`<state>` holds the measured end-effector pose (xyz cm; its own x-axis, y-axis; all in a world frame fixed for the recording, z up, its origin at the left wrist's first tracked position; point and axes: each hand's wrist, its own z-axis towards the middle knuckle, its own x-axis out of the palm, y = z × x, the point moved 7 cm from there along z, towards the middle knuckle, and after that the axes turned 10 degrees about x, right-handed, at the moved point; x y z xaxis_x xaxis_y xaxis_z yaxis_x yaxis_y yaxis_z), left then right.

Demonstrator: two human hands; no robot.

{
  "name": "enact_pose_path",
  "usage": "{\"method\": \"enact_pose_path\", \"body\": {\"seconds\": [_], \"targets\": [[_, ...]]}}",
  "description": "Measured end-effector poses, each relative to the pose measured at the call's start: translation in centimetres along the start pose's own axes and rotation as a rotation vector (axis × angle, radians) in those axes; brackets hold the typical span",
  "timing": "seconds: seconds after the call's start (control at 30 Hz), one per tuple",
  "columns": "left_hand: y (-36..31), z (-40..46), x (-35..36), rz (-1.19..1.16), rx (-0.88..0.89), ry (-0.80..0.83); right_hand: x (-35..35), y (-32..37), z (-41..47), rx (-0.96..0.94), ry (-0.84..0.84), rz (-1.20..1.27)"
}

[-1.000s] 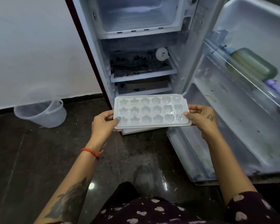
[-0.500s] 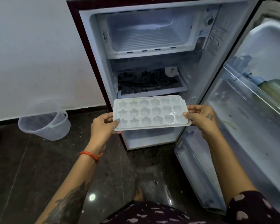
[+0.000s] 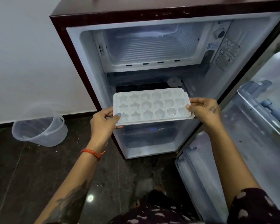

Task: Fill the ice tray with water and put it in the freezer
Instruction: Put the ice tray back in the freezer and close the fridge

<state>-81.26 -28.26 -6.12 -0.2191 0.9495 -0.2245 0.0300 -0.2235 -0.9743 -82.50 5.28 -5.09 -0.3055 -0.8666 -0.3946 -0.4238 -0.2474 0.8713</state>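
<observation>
White ice tray (image 3: 152,108), eighteen moulds, between left hand (image 3: 102,125), right hand (image 3: 204,110).

No text can be read. The white printed label (image 3: 229,49) and the small blue-and-white sticker (image 3: 211,45) on the inner right wall of the dark maroon fridge (image 3: 74,50) carry print too blurred to make out.

I hold the ice tray (image 3: 152,107) level between my left hand (image 3: 102,125) and right hand (image 3: 204,110), in front of the open fridge (image 3: 81,50), below its freezer compartment (image 3: 149,46). A bucket (image 3: 40,128) sits on the floor (image 3: 23,167) to my left by the wall (image 3: 23,62); the fridge door (image 3: 257,143) stands open to my right.
</observation>
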Motion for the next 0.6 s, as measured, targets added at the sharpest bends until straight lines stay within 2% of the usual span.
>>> {"method": "enact_pose_path", "body": {"seconds": [0.6], "targets": [[-6.1,7.7,2.9,0.001,0.090,-0.103,-0.3,8.7,8.7,-0.089,-0.045,-0.080]]}}
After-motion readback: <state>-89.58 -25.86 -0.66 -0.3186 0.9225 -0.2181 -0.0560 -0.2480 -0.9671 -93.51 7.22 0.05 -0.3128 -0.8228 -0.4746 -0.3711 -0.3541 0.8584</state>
